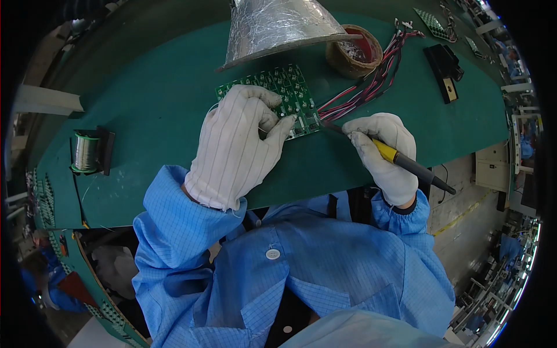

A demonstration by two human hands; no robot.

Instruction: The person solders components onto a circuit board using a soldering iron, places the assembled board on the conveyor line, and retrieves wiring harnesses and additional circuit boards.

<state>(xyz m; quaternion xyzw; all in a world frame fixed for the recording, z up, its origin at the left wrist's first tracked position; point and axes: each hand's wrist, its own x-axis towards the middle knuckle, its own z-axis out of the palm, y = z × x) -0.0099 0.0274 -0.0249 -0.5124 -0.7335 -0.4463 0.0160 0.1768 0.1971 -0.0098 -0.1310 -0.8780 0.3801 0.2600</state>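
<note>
Both my hands wear white gloves, the left one with thin stripes. My left hand (238, 145) rests over the lower left of a green circuit board (299, 93) with several small parts in rows. Its fingers are curled and the thumb bends towards them; whatever they pinch is too small to make out. My right hand (386, 148) grips a soldering iron (415, 168) with a yellow and black handle. The iron's tip points left, close to the board's lower right edge; whether it touches cannot be told. Red, black and white wires (371, 87) run from near that edge to the upper right.
A foil-covered cone hood (278, 29) hangs over the board's far side. Beside it stands a round brown pot (342, 61). A solder spool (86, 153) sits at left on the green table (151, 116), and a black iron holder (444, 72) lies at right.
</note>
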